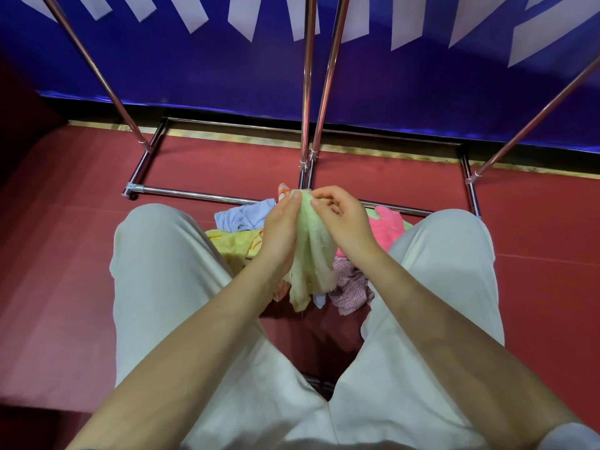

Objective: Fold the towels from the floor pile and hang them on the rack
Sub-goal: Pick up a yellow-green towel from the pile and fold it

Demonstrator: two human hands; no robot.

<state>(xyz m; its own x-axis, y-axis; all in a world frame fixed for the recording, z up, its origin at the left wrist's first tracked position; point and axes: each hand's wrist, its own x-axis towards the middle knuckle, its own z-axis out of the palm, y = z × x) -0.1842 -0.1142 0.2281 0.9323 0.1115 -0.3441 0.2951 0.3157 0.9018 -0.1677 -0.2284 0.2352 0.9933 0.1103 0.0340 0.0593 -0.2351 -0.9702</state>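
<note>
Head view, looking down between my knees: I hold a pale green towel [313, 241] up over the floor pile [350, 254]. My left hand [281, 232] has its grip curled around the towel's upper left edge, thumb pressed against the cloth near the top. My right hand [341, 219] pinches the top right edge between thumb and bent fingers. The towel hangs bunched, its long axis running from my hands down toward my body, the frayed lower end pointing at me.

The pile lies loose on the red floor [65, 254] between my legs in white trousers [162, 271], with no basket or bin around it. In it I see a light blue towel [242, 216], a yellow towel [235, 243], a pink towel [388, 227] and a patterned mauve cloth [350, 287]; an orange piece [283, 190] peeks out behind my left hand, possibly another towel.

The chrome rack [306, 92] stands just beyond the pile, its base bars on the floor, before a blue banner [194, 76].
</note>
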